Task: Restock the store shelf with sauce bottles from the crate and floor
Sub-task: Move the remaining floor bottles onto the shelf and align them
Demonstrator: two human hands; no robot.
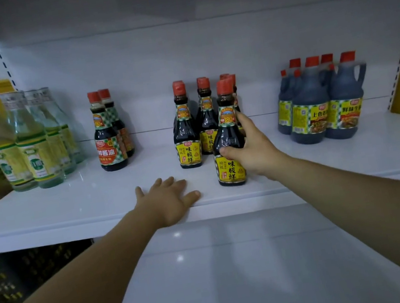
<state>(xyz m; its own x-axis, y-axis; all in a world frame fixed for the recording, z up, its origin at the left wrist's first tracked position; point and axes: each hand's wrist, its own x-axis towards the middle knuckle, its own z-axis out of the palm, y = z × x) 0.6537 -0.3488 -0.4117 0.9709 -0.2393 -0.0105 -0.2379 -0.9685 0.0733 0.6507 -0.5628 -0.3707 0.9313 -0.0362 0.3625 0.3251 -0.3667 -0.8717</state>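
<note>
Sauce bottle [226, 134] stands upright, long axis vertical, near the front edge of the shelf [69, 203], just ahead of the matching bottles [185, 129]. The right hand [253, 148] grips its body from the right, fingers [243, 120] curled behind and thumb in front. The left hand [167, 199] lies flat on the shelf edge, holding nothing. Probable next move: push the bottle rearward into line.

Shelf [74, 200] glossy smooth white; sauce bottle [226, 133] shiny dark glass, paper label
</note>
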